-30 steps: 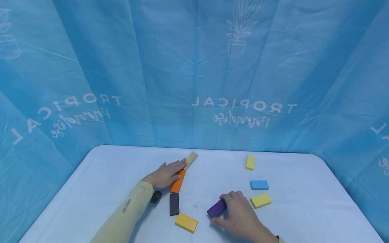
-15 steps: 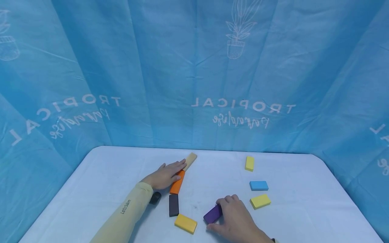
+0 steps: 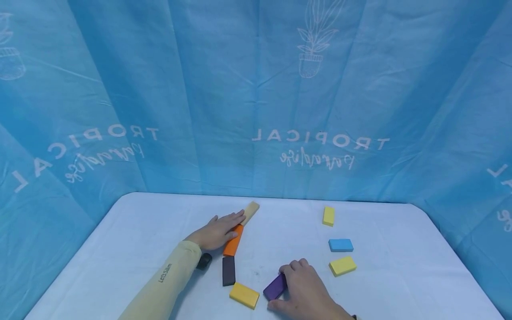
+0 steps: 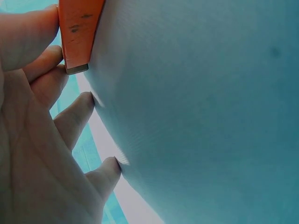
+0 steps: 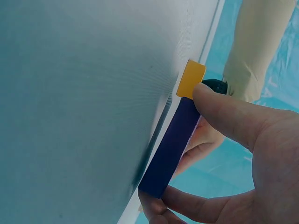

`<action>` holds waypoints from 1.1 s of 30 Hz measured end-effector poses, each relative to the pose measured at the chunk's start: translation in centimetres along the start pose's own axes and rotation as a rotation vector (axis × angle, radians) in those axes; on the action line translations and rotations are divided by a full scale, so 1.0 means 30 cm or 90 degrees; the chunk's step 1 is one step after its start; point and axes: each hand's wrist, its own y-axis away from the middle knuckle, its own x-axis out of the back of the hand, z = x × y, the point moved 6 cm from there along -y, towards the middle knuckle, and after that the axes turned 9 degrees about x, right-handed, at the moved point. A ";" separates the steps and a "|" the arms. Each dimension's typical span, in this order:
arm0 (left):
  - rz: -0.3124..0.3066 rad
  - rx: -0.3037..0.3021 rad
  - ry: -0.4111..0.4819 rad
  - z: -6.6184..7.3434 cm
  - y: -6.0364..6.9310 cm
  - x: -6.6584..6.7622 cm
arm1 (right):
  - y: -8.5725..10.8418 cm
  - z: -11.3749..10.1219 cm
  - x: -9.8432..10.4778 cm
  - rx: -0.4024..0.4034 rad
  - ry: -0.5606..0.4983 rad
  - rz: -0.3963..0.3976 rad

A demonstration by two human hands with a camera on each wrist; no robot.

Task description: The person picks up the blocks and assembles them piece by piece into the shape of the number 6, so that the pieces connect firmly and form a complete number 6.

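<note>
Currently, in the head view, the right hand (image 3: 306, 291) pinches the purple block (image 3: 275, 287), while the left hand (image 3: 216, 232), fingers outstretched, touches the orange block (image 3: 234, 243). The left wrist view shows those fingers spread beside it. In the right wrist view, thumb and fingers clamp the purple block's opposite ends.

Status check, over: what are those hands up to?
Right hand grips purple block. Left hand touches orange block. Golden block close beside purple block; no obstruction visible between.

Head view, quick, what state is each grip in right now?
Left grip: open, fingers extended, thumb touching the orange block.
Right grip: closed, holding the purple block between thumb and fingers.
</note>
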 end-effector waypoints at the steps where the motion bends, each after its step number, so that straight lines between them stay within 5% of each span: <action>1: 0.000 -0.002 0.001 0.001 0.000 0.001 | -0.001 0.000 0.000 0.000 0.004 -0.002; 33: 0.006 0.002 -0.004 -0.004 -0.001 -0.002 | -0.024 -0.028 -0.012 0.032 0.054 -0.014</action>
